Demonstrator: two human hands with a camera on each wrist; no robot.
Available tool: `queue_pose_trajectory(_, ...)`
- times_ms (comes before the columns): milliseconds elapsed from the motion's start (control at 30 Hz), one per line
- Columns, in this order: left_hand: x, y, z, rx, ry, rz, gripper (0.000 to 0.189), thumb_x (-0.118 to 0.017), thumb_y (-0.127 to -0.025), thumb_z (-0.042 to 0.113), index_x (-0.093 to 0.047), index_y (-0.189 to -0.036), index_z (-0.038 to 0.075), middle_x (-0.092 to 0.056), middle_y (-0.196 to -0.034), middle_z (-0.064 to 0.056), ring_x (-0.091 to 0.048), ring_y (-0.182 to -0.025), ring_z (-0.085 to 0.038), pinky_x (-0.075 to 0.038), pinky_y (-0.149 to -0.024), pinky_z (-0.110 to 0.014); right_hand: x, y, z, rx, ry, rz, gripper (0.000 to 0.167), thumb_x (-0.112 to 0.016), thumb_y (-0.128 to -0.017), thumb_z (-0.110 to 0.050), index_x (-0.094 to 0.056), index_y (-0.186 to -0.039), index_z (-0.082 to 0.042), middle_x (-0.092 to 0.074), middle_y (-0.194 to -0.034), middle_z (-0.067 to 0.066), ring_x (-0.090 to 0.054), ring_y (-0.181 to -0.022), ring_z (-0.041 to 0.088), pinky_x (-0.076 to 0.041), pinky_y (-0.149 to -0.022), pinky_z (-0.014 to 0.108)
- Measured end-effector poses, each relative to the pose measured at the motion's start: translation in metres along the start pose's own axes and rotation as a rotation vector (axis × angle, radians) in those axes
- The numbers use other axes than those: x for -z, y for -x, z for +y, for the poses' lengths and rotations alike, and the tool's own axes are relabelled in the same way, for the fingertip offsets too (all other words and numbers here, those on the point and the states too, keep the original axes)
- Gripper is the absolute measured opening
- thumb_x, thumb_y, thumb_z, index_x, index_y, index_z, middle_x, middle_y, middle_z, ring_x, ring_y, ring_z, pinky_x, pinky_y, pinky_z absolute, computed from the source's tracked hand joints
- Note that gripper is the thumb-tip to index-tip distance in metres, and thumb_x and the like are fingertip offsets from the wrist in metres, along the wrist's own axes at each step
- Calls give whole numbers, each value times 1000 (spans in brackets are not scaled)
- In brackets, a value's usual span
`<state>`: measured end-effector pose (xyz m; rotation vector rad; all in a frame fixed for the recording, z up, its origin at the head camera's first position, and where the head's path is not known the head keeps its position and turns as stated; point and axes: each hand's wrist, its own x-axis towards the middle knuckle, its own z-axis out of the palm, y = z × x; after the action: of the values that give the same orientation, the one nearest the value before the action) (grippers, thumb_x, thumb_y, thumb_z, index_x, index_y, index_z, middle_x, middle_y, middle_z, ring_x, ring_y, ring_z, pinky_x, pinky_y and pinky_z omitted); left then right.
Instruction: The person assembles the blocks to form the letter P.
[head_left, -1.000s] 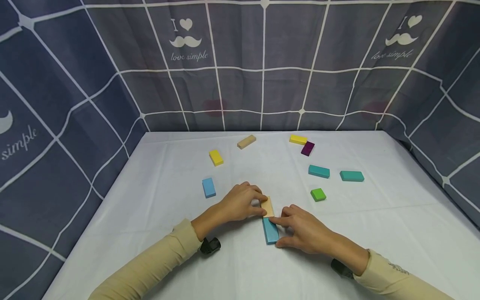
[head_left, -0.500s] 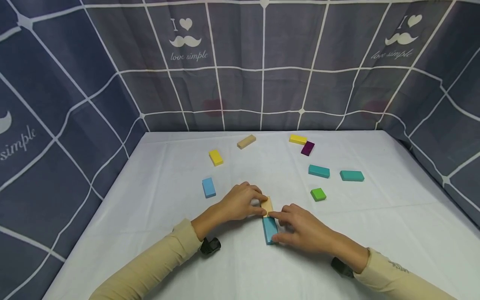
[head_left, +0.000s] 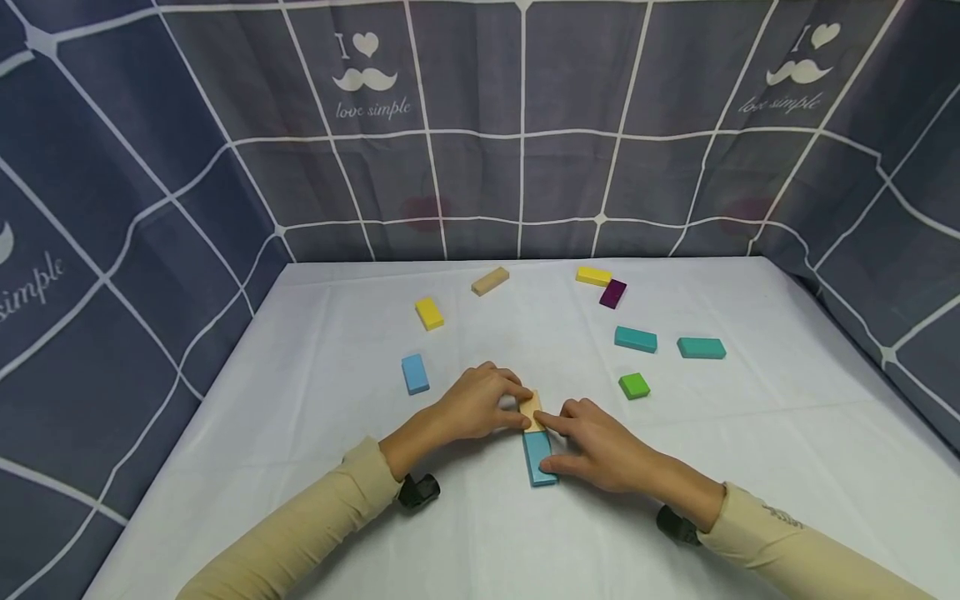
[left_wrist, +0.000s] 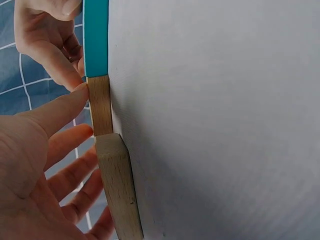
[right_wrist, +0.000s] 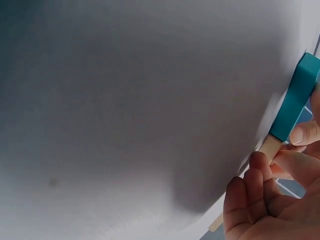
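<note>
A natural wooden block (head_left: 531, 410) lies end to end with a blue-teal block (head_left: 538, 458) on the white tablecloth. My left hand (head_left: 480, 403) pinches the wooden block with thumb and index finger at its left side and far end. My right hand (head_left: 603, 450) lays a fairly straight index finger on the wooden block, while its thumb touches the blue-teal block's right side. In the right wrist view the other fingers (right_wrist: 247, 192) of that hand are curled beneath. Another wooden block (left_wrist: 119, 185) shows beside my left fingers in the left wrist view.
Farther back lie a light blue block (head_left: 415, 374), a yellow block (head_left: 429, 313) and a wooden block (head_left: 491, 281). To the right are a green block (head_left: 634, 386), teal blocks (head_left: 636, 339), a purple block (head_left: 612, 293) and another yellow one (head_left: 593, 276). A grid-patterned curtain (head_left: 480, 175) surrounds the table.
My right index finger has slid from the joint between the blocks onto the wooden block, and the thumb has shifted farther along the blue-teal block. The left hand holds its place.
</note>
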<state>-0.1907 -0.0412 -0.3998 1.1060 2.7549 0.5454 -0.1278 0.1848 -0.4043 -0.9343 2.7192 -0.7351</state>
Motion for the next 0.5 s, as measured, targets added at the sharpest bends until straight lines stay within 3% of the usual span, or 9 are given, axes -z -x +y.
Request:
queue_pose_trajectory(267,7,9,-7,30,50,63,50,-74,-88,41,-68,-127,11,-63,-128,-6,-54,-116,-25,-44,-96,-45,1,0,-2,1,4,7,68,-69,-90,-48,-56,-140,-4,-49,-94,-5,-39,-84,11,-37,-70,26)
queue_pose_trajectory(400,18,18,-12,103,63,82,59,-74,-88,44,-63,-132,7,-59,-133,-11,-51,-121,-28,-41,-100,-47,0,0,-2,-13,6,0,67,-70,-90,-47,-55,-141,-5,-49,-95,-5,-40,-85,11,-37,-71,26)
queue_pose_trajectory(500,27,26,-15,198,50,45,72,-75,-84,50,-58,-137,4,-57,-135,-12,-52,-123,-29,-44,-101,-45,1,0,-2,-22,2,-6,68,-70,-90,-47,-55,-141,-6,-49,-96,-5,-40,-86,12,-38,-71,26)
